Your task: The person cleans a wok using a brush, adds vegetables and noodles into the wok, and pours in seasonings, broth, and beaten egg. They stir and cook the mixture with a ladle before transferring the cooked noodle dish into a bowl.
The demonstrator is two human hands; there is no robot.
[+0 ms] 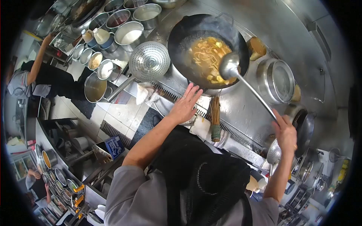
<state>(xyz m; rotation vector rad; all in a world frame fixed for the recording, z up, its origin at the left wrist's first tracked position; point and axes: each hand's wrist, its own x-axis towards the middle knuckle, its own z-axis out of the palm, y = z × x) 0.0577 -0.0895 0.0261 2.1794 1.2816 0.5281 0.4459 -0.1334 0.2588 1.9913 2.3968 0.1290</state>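
A large black wok holds noodles in brown broth with yellowish pieces, and steam rises from it. My right hand is closed round the handle of a long metal ladle, whose bowl rests over the right part of the noodles. My left hand is just below the wok's near rim, palm down, fingers apart, with nothing in it. Beside it on the stove edge lies a bamboo brush with a green-bound handle.
A perforated strainer lies left of the wok, near seasoning containers and a pot of liquid. Right of the wok stands a round metal pot. Other people stand at the far left.
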